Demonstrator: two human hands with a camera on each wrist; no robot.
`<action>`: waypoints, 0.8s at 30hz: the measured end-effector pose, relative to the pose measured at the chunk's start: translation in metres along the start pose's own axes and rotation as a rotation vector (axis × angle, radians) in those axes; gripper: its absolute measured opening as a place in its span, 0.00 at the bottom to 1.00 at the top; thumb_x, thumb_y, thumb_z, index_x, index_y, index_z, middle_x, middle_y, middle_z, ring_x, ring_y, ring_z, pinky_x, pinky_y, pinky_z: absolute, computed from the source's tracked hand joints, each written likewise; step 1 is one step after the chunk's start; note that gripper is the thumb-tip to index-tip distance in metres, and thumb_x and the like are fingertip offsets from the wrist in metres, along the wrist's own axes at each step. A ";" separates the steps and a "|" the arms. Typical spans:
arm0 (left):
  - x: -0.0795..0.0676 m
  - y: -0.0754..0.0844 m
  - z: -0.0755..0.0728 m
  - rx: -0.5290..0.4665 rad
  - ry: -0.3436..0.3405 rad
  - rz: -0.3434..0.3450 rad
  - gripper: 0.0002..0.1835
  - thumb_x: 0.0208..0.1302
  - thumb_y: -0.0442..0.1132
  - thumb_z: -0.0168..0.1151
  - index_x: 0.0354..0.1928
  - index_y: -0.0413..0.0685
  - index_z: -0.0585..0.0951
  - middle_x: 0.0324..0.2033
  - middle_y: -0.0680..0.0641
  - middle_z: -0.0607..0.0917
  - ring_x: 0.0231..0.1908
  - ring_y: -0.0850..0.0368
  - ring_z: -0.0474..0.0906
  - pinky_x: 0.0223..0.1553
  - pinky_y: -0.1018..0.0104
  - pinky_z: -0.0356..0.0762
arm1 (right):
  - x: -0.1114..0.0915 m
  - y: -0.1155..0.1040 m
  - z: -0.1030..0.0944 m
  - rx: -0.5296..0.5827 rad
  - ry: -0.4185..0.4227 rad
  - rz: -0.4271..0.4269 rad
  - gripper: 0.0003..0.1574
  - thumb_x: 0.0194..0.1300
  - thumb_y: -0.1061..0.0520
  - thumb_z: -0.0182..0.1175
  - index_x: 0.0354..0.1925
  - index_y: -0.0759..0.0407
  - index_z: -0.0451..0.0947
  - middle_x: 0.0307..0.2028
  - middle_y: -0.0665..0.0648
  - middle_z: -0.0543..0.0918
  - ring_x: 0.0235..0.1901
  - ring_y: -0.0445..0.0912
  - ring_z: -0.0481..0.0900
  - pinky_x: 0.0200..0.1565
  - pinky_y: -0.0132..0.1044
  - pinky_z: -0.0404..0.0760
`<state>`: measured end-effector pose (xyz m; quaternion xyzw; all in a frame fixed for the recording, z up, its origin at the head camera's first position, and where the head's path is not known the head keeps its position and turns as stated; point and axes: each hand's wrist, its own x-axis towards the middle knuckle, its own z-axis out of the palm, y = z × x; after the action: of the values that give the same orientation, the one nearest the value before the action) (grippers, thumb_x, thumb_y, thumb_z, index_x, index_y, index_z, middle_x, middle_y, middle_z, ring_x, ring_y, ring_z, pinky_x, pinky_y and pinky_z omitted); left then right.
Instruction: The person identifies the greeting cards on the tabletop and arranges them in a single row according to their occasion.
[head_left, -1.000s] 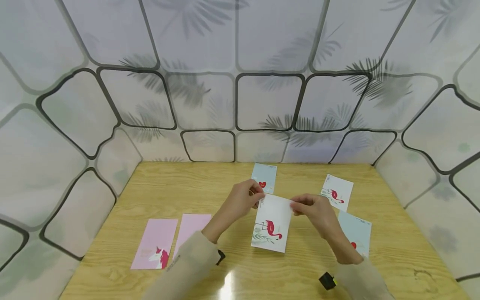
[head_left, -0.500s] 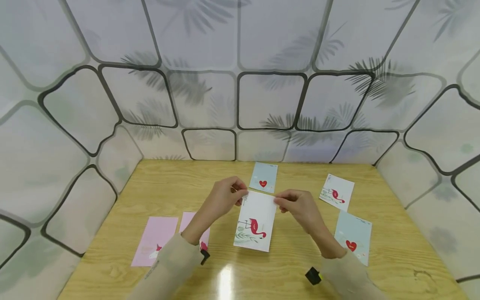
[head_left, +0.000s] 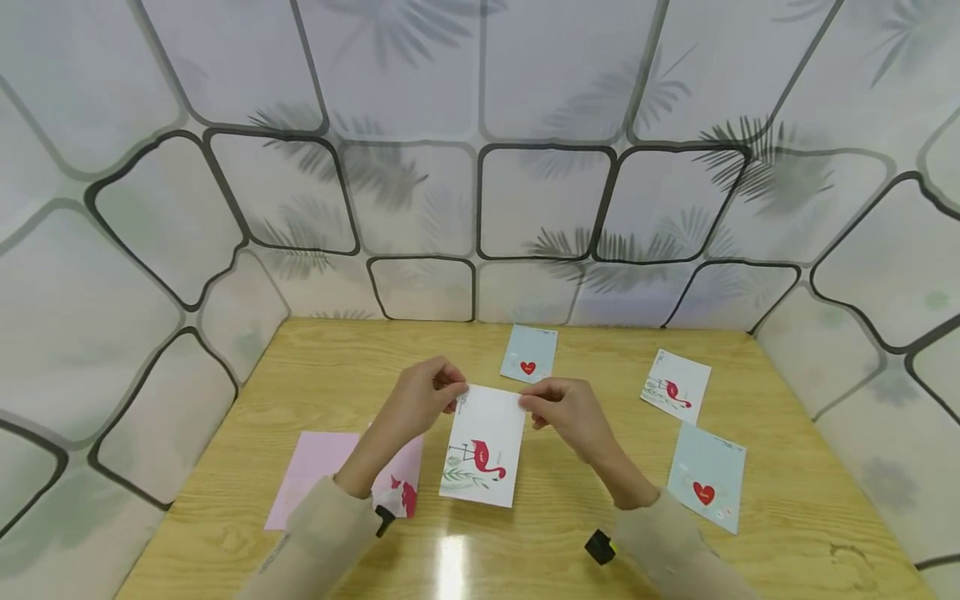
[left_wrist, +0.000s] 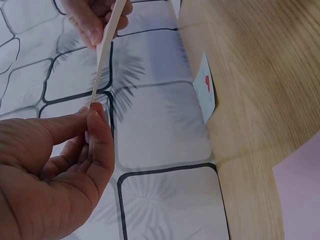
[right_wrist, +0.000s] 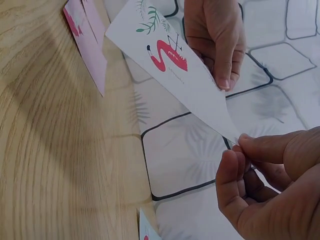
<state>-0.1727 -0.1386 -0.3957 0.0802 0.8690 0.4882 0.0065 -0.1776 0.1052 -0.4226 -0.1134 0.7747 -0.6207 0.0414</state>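
Observation:
Both hands hold up a white card with a red flamingo [head_left: 482,446], one at each top corner. My left hand [head_left: 423,396] pinches the top left corner between thumb and fingers. At the top right corner, my right hand [head_left: 566,412] pinches with thumb and forefinger. In the left wrist view the card [left_wrist: 105,52] shows nearly edge-on above the left fingertips. The right wrist view has its printed side, slightly bowed. Behind it lies a light blue heart card [head_left: 528,352]. Below my left forearm are two pink cards [head_left: 315,467], partly hidden by the sleeve.
On the right of the wooden table [head_left: 600,467] lie another flamingo card [head_left: 677,387] and a second light blue heart card [head_left: 707,477], close together. A patterned curtain [head_left: 540,200] with leaf prints stands along the back and both sides.
Both hands have moved left with the flamingo card, from right of centre to near the table's middle. The far heart card is now more exposed; the left arm covers more of the pink cards.

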 end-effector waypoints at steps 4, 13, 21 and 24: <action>-0.003 -0.005 -0.003 0.013 0.009 -0.004 0.04 0.70 0.33 0.67 0.39 0.41 0.81 0.27 0.48 0.82 0.27 0.57 0.80 0.34 0.60 0.85 | 0.002 0.001 0.007 -0.015 -0.003 0.020 0.07 0.66 0.65 0.70 0.40 0.70 0.87 0.30 0.64 0.85 0.25 0.46 0.80 0.32 0.33 0.85; -0.007 -0.017 -0.005 0.023 0.004 -0.029 0.04 0.70 0.32 0.67 0.39 0.40 0.81 0.27 0.45 0.82 0.29 0.47 0.83 0.34 0.60 0.84 | 0.009 0.010 0.018 -0.021 -0.028 0.054 0.05 0.66 0.66 0.69 0.38 0.70 0.87 0.26 0.58 0.83 0.23 0.44 0.79 0.30 0.33 0.84; -0.009 -0.029 -0.002 0.035 -0.005 -0.078 0.04 0.70 0.33 0.67 0.38 0.41 0.81 0.25 0.48 0.82 0.27 0.55 0.80 0.32 0.64 0.82 | 0.013 0.024 0.026 -0.006 -0.047 0.105 0.05 0.66 0.65 0.70 0.38 0.69 0.87 0.27 0.53 0.85 0.22 0.42 0.79 0.30 0.35 0.84; -0.009 -0.034 -0.001 0.030 -0.005 -0.091 0.04 0.70 0.33 0.67 0.38 0.41 0.81 0.25 0.48 0.82 0.27 0.56 0.80 0.32 0.64 0.82 | 0.014 0.028 0.028 -0.004 -0.060 0.121 0.06 0.66 0.65 0.69 0.38 0.70 0.87 0.28 0.54 0.85 0.23 0.42 0.78 0.30 0.34 0.84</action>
<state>-0.1688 -0.1576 -0.4248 0.0418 0.8790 0.4741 0.0296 -0.1892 0.0806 -0.4548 -0.0848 0.7798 -0.6118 0.1019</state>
